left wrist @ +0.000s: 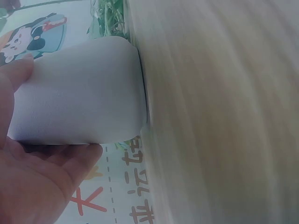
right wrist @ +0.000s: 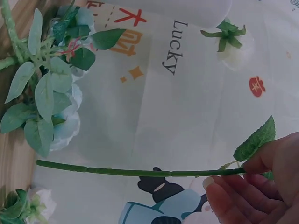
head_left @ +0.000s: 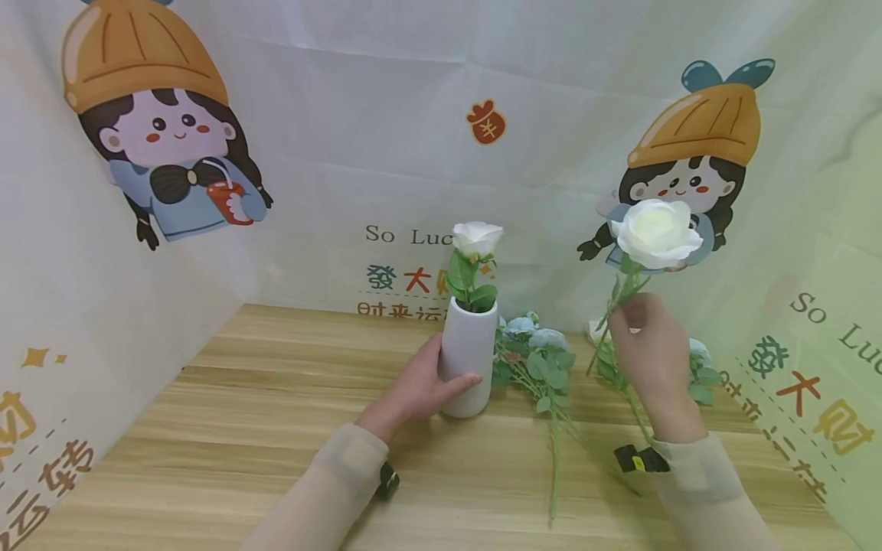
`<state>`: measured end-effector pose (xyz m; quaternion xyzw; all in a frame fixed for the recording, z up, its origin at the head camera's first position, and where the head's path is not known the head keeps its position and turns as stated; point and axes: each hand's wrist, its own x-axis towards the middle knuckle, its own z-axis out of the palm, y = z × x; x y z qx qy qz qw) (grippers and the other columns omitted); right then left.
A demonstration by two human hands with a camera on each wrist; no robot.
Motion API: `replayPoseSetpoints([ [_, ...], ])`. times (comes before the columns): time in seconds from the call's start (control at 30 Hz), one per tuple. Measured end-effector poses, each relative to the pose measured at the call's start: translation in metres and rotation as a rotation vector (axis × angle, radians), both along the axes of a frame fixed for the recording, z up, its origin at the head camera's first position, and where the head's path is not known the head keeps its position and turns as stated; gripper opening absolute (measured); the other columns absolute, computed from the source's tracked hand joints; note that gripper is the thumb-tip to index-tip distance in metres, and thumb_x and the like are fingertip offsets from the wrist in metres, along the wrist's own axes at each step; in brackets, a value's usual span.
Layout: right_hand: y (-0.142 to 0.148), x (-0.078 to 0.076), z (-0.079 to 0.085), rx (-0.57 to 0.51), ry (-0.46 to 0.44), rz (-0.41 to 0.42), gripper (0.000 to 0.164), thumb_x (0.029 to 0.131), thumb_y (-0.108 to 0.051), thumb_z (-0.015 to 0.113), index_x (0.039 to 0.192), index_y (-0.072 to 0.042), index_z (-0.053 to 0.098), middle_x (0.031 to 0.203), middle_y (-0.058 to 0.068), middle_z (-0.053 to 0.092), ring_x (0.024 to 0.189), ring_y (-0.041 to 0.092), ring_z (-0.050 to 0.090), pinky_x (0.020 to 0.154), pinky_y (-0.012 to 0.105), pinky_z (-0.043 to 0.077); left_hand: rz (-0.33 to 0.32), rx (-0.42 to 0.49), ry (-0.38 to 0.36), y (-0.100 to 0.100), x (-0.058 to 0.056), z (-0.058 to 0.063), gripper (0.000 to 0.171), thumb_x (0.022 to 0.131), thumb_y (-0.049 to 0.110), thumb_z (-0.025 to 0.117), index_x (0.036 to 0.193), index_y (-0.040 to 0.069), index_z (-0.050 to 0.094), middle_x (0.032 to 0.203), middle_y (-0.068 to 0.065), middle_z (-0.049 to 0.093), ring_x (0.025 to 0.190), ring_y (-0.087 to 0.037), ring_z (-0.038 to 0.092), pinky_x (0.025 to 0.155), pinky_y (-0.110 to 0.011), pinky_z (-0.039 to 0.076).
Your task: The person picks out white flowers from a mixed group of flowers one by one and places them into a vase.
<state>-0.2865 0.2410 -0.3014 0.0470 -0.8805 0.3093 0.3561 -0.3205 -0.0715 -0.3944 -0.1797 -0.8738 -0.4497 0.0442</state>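
Observation:
My left hand (head_left: 422, 383) grips the lower part of a white vase (head_left: 470, 344), thumb across its front; the vase stands upright on the table. One white rose (head_left: 477, 241) with green leaves rises out of its mouth. To the right, my right hand (head_left: 651, 352) pinches the stem of a second white rose (head_left: 659, 233), held up in the air with its bloom above the fingers. In the right wrist view the bare green stem (right wrist: 126, 172) extends well beyond the fingertips. The left wrist view shows the vase (left wrist: 84, 93) between thumb and fingers.
Pale blue flowers (head_left: 547, 340) with long stems lie on the wooden table (head_left: 241, 428), right of the vase. Another white flower (head_left: 598, 330) and more blue blooms (head_left: 699, 352) lie behind the right hand. A printed cloth (head_left: 344, 138) hangs around the table's back and sides.

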Motion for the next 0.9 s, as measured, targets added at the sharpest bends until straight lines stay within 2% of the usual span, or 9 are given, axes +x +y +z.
replayPoseSetpoints([
  [0.2,-0.004,0.002,0.003,-0.019,0.083,0.024,0.022,0.099,-0.017,0.052,0.103,0.003,0.06,0.097,0.017,0.069,0.087,0.032,0.065,0.069,0.052,0.056,0.0,-0.004,0.013,-0.001,0.0,-0.001,0.085,0.085,0.052,0.075,0.145,0.007,0.034,0.131,-0.01,0.049,0.115,-0.022,0.05,0.1,-0.048,0.045],
  [0.4,-0.006,0.004,0.009,-0.02,0.192,0.01,0.019,0.097,-0.014,0.054,0.1,0.004,0.061,0.093,0.018,0.07,0.076,0.031,0.067,0.062,0.052,0.056,-0.008,-0.005,0.015,-0.001,0.0,0.001,0.085,0.085,0.05,0.075,0.146,0.008,0.033,0.132,-0.01,0.049,0.114,-0.022,0.05,0.099,-0.048,0.046],
  [0.63,-0.013,0.009,0.018,-0.04,0.229,0.002,0.018,0.097,-0.015,0.055,0.099,0.002,0.061,0.091,0.015,0.071,0.075,0.028,0.067,0.062,0.047,0.055,-0.016,-0.005,0.019,-0.001,0.0,0.001,0.085,0.086,0.05,0.075,0.147,0.009,0.032,0.133,-0.009,0.049,0.115,-0.021,0.05,0.099,-0.048,0.046],
  [0.7,-0.016,0.01,0.021,-0.049,0.223,0.004,0.019,0.098,-0.017,0.055,0.101,0.001,0.062,0.092,0.012,0.071,0.077,0.025,0.067,0.063,0.043,0.054,-0.018,-0.007,0.022,-0.001,0.001,0.002,0.085,0.086,0.05,0.075,0.147,0.009,0.032,0.133,-0.009,0.049,0.115,-0.021,0.05,0.099,-0.048,0.046],
  [0.9,-0.025,0.012,0.025,-0.082,0.224,0.012,0.022,0.099,-0.023,0.056,0.103,-0.002,0.063,0.092,0.004,0.071,0.079,0.014,0.065,0.063,0.015,0.046,-0.018,0.006,0.014,-0.001,0.002,0.003,0.084,0.086,0.05,0.075,0.146,0.009,0.033,0.132,-0.008,0.05,0.114,-0.021,0.051,0.099,-0.048,0.046],
])
